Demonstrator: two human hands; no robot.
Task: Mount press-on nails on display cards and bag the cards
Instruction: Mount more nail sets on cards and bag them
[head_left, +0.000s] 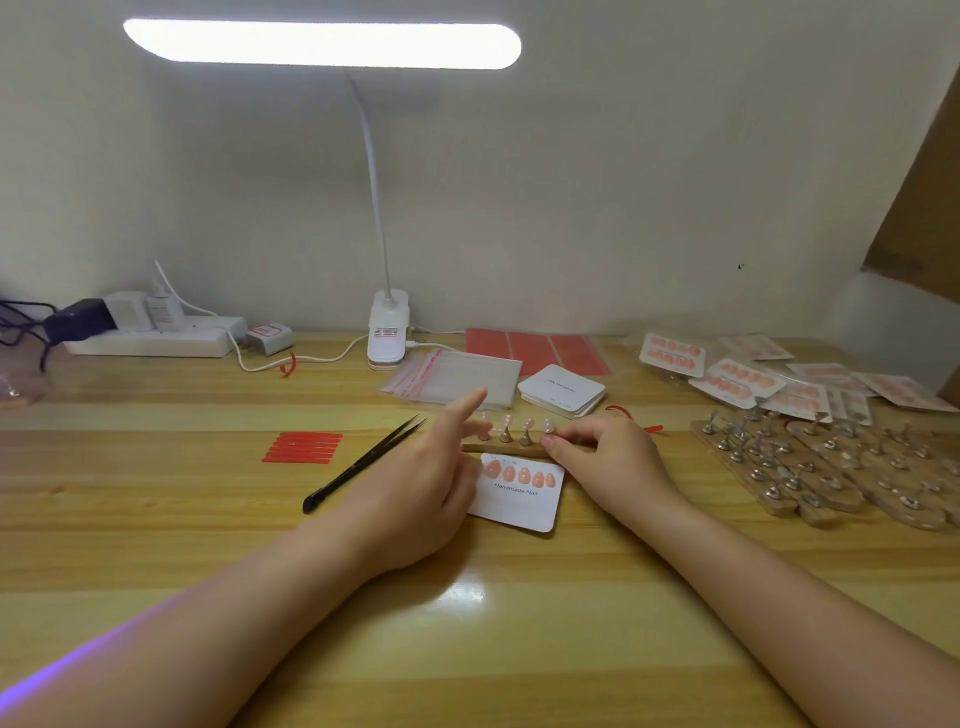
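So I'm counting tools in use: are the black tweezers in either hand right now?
No, the black tweezers lie on the table left of the left hand, and the right hand is at the wooden nail stand.

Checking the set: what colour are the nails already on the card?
Peach-pink, five nails on the white card; head view.

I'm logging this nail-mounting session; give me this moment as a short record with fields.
card: white card in front of the person, five pink nails in its top row
holder: wooden strip behind the card, nails on its pegs
left hand: on the card's left edge, index finger raised
right hand: pinching at the strip's right end
tweezers: lying left of the hands
bags: stacked behind
finished cards: far right
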